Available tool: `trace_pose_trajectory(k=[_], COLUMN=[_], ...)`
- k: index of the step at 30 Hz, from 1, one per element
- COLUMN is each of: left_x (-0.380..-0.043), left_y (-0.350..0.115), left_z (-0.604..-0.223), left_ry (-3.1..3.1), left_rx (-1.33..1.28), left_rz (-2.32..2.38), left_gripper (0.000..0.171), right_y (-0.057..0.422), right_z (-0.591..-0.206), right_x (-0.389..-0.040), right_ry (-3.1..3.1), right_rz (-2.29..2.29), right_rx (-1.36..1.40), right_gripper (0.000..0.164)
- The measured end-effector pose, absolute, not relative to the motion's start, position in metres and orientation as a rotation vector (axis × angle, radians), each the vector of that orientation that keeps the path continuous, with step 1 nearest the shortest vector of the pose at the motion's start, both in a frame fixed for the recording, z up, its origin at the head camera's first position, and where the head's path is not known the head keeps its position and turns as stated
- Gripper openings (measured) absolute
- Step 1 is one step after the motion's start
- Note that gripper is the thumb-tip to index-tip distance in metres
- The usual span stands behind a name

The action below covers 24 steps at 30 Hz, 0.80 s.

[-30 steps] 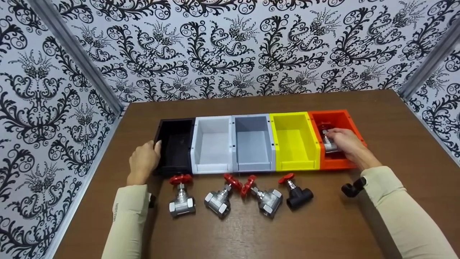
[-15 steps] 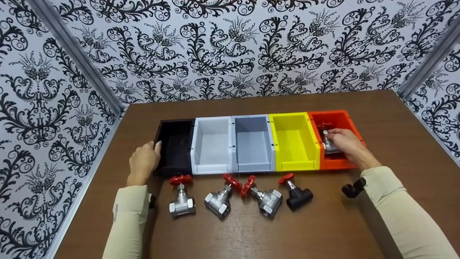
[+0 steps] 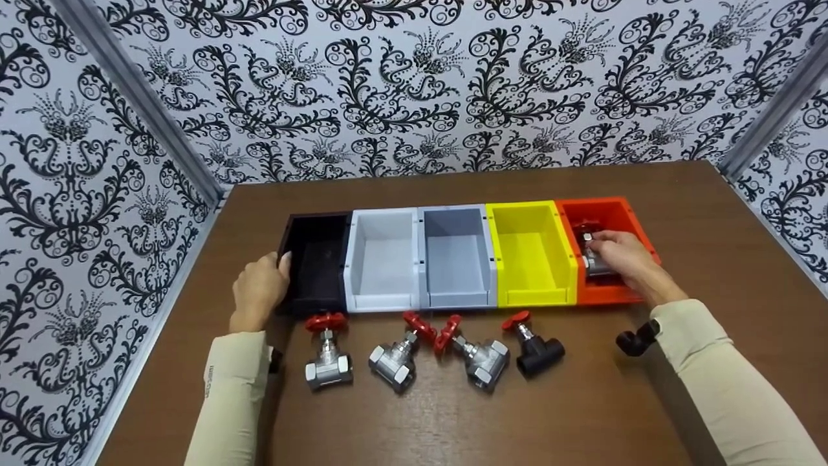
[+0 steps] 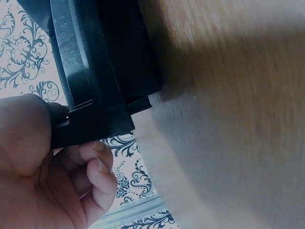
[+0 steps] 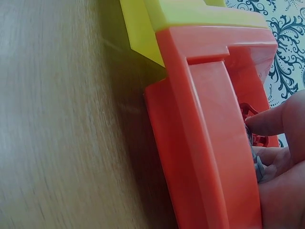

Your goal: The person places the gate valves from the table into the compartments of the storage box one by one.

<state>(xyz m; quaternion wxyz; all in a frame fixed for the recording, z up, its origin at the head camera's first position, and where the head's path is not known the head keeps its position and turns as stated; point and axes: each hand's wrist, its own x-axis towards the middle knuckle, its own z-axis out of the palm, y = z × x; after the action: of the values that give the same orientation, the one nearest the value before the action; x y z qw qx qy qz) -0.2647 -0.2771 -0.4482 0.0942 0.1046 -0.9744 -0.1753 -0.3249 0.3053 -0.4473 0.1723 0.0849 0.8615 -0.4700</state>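
Note:
In the head view a row of joined bins runs across the table. My left hand (image 3: 261,288) grips the left wall of the black bin (image 3: 315,268), thumb over the rim and fingers curled on the outer side. The left wrist view shows the same black bin (image 4: 90,71) between thumb and fingers. Inside the orange-red bin (image 3: 611,295), at the right end, my right hand (image 3: 624,259) holds a silver valve (image 3: 594,264) with a red handwheel. The thumb and fingers pinch its body; the hand hides part of it. The right wrist view shows the fingers behind the red front wall (image 5: 209,143).
White (image 3: 386,259), grey (image 3: 456,262) and yellow (image 3: 530,259) bins stand between. Before them lie three silver valves with red handwheels, left (image 3: 328,362), middle (image 3: 394,362) and right (image 3: 484,362), and a black tee valve (image 3: 538,355) with a red handle. Patterned walls (image 3: 427,97) enclose the table.

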Motion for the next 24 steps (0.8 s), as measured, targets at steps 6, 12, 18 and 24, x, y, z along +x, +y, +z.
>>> trace_pose_trajectory(k=[6, 12, 18, 24], left_x=[-0.264, -0.265, -0.264, -0.262], left_y=[-0.277, -0.277, -0.277, -0.278], left_z=[-0.447, -0.446, -0.442, -0.432], left_ry=[-2.902, -2.868, -2.866, -2.926], left_rx=[0.333, 0.356, 0.344, 0.346], left_rz=[-0.547, -0.546, -0.495, -0.484], left_gripper=[0.045, 0.043, 0.045, 0.046], right_y=[0.305, 0.307, 0.306, 0.304], right_z=[-0.447, -0.449, -0.448, -0.448], right_x=[-0.325, -0.325, -0.325, -0.325], right_ry=[2.445, 2.469, 2.461, 2.448], right_rz=[-1.329, -1.330, -1.328, -1.342], right_rx=[0.241, 0.211, 0.221, 0.233], right_gripper=[0.060, 0.061, 0.062, 0.062])
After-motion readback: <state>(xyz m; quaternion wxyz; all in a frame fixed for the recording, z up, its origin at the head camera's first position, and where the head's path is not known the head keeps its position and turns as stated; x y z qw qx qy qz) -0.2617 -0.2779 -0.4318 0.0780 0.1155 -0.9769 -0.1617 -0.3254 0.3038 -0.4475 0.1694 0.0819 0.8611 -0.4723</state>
